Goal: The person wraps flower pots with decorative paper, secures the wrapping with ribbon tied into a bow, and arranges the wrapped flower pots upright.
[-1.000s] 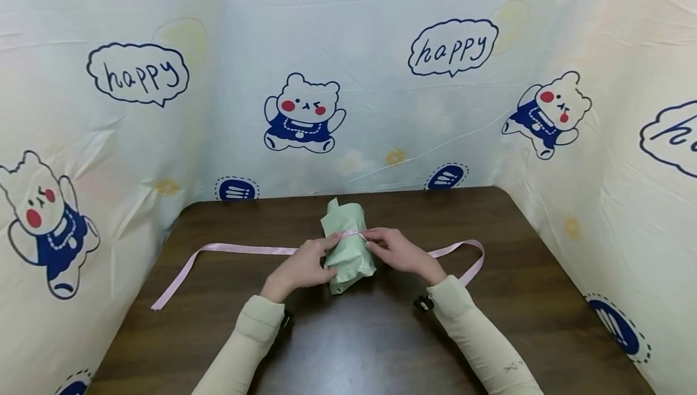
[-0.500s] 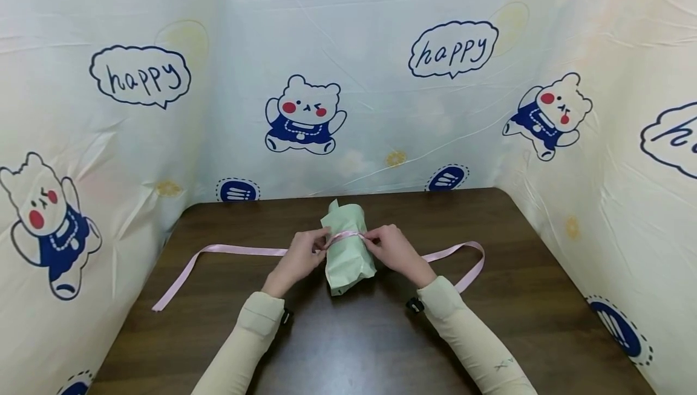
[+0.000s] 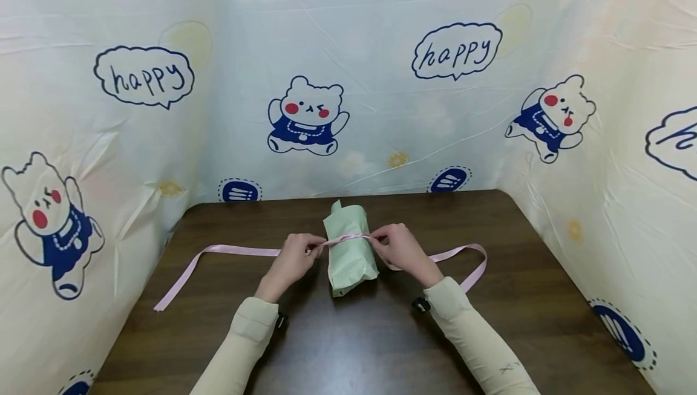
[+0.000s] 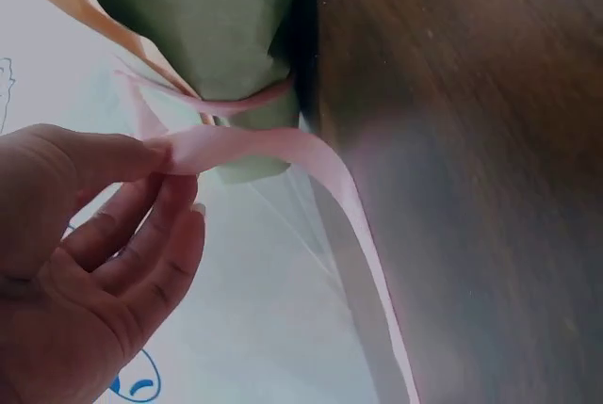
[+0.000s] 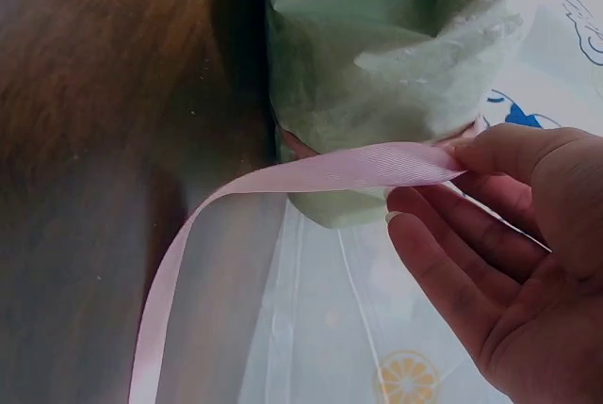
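Observation:
A bundle wrapped in pale green paper (image 3: 351, 265) lies on the table, with a pink satin ribbon (image 3: 348, 237) running across and round its middle. On the bundle's left, my left hand (image 3: 292, 261) pinches the ribbon between thumb and fingers. My right hand (image 3: 402, 251) pinches the other length on the right side. In the left wrist view the ribbon (image 4: 250, 143) passes through the thumb and finger pinch and trails down. The right wrist view shows the ribbon (image 5: 349, 169) pinched at the thumb, the remaining fingers loosely bent below it.
The dark wooden table (image 3: 348, 346) has a pale cloth (image 3: 376, 80) with printed bears around its back and sides. One ribbon tail (image 3: 187, 271) stretches out to the left, and the other tail (image 3: 476, 262) curls on the right.
Both hands have moved outward from the top of the bundle. The left hand has gone from resting along the paper to pinching the ribbon beside it, and the ribbon looks drawn straighter.

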Action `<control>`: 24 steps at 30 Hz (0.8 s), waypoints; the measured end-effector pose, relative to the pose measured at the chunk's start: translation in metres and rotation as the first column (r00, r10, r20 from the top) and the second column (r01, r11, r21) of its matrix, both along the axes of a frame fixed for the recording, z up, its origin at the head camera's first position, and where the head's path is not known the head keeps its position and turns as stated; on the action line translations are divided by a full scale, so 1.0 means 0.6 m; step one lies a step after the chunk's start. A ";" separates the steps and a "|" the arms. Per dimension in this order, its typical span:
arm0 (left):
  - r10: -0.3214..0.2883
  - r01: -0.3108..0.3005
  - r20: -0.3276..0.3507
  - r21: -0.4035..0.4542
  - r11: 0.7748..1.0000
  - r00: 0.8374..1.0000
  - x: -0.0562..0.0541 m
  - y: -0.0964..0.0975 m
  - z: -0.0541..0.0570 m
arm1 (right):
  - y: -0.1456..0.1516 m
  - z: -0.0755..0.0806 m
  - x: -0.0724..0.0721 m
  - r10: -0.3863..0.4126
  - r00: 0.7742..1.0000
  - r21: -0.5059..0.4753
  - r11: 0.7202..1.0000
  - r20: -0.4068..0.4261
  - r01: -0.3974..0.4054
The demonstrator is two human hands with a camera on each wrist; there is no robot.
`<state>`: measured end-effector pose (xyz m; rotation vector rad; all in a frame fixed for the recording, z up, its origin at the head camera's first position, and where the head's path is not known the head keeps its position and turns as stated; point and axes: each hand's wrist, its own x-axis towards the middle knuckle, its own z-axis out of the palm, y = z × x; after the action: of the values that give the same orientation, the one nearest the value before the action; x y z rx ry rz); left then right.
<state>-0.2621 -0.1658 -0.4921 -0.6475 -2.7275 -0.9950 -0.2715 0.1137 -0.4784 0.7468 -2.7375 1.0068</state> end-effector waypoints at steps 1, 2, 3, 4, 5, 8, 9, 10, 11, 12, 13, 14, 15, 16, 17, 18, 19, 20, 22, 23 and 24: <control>0.001 -0.001 -0.001 0.000 1.000 1.000 0.003 0.000 0.002 | 0.002 0.001 0.000 0.000 1.000 -0.006 1.000 -0.008 0.000; -0.001 0.001 -0.005 -0.002 1.000 1.000 0.005 0.000 0.004 | 0.003 0.002 0.000 0.001 1.000 -0.015 1.000 -0.015 -0.002; 0.000 0.000 -0.008 -0.002 1.000 1.000 0.008 0.000 0.006 | 0.005 0.003 0.001 0.007 1.000 -0.025 1.000 -0.018 -0.007; 0.002 -0.002 -0.007 0.005 1.000 1.000 0.010 0.001 0.007 | 0.006 0.004 0.002 0.013 1.000 -0.034 0.999 -0.022 -0.013; 0.004 -0.004 -0.006 0.015 1.000 1.000 0.012 0.001 0.008 | 0.007 0.005 0.003 0.020 0.999 -0.037 0.999 -0.026 -0.021; 0.019 -0.019 -0.009 0.039 0.999 1.000 0.016 0.002 0.011 | 0.010 0.005 0.007 0.052 0.998 -0.050 0.997 -0.017 -0.053; 0.024 -0.023 -0.010 0.045 0.999 1.000 0.017 0.002 0.011 | 0.011 0.006 0.009 0.064 0.998 -0.053 0.996 -0.012 -0.065; 0.026 -0.025 -0.011 0.048 0.999 1.000 0.018 0.001 0.010 | 0.012 0.006 0.010 0.073 0.997 -0.055 0.996 -0.007 -0.073; 0.028 -0.028 -0.012 0.047 0.998 1.000 0.018 0.001 0.010 | 0.013 0.006 0.011 0.082 0.997 -0.057 0.995 -0.002 -0.082; 0.030 -0.030 -0.009 0.043 0.999 0.999 0.018 0.000 0.010 | 0.014 0.006 0.012 0.090 0.996 -0.063 0.994 0.005 -0.089; 0.032 -0.032 -0.003 0.035 0.999 0.999 0.019 -0.001 0.009 | 0.016 0.006 0.014 0.096 0.995 -0.067 0.993 0.007 -0.095; 0.034 -0.034 0.003 0.027 0.999 0.999 0.020 -0.002 0.009 | 0.017 0.007 0.015 0.101 0.995 -0.071 0.992 0.010 -0.100; 0.037 -0.037 0.009 0.016 0.999 0.999 0.020 -0.003 0.008 | 0.019 0.007 0.016 0.103 0.995 -0.073 0.992 0.015 -0.102; 0.038 -0.038 0.018 0.007 0.999 0.999 0.021 -0.004 0.008 | 0.021 0.007 0.016 0.107 0.994 -0.073 0.992 0.018 -0.105; 0.040 -0.040 0.026 -0.004 0.999 0.999 0.022 -0.005 0.008 | 0.023 0.008 0.016 0.111 0.993 -0.071 0.991 0.024 -0.109; 0.039 -0.038 0.031 -0.012 0.999 0.999 0.022 -0.006 0.008 | 0.025 0.009 0.017 0.114 0.993 -0.071 0.991 0.032 -0.111; 0.035 -0.035 0.035 -0.019 0.999 0.999 0.023 -0.007 0.009 | 0.026 0.011 0.017 0.118 0.992 -0.074 0.991 0.042 -0.115; 0.032 -0.031 0.038 -0.023 0.999 0.999 0.023 -0.008 0.009 | 0.027 0.014 0.017 0.122 0.991 -0.076 0.990 0.053 -0.118; 0.018 -0.017 0.041 -0.024 1.000 0.999 0.024 -0.009 0.010 | 0.029 0.019 0.018 0.133 0.989 -0.085 0.988 0.065 -0.127; 0.011 -0.010 0.042 -0.021 1.000 0.999 0.024 -0.010 0.011 | 0.030 0.022 0.018 0.140 0.988 -0.092 0.987 0.069 -0.133; 0.003 -0.002 0.042 -0.015 1.000 0.999 0.024 -0.012 0.012 | 0.030 0.026 0.019 0.145 0.987 -0.097 0.986 0.069 -0.138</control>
<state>-0.2477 -0.1728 -0.4852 -0.6332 -2.7737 -0.9992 -0.2602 0.1317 -0.4631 0.9173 -2.7104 1.2054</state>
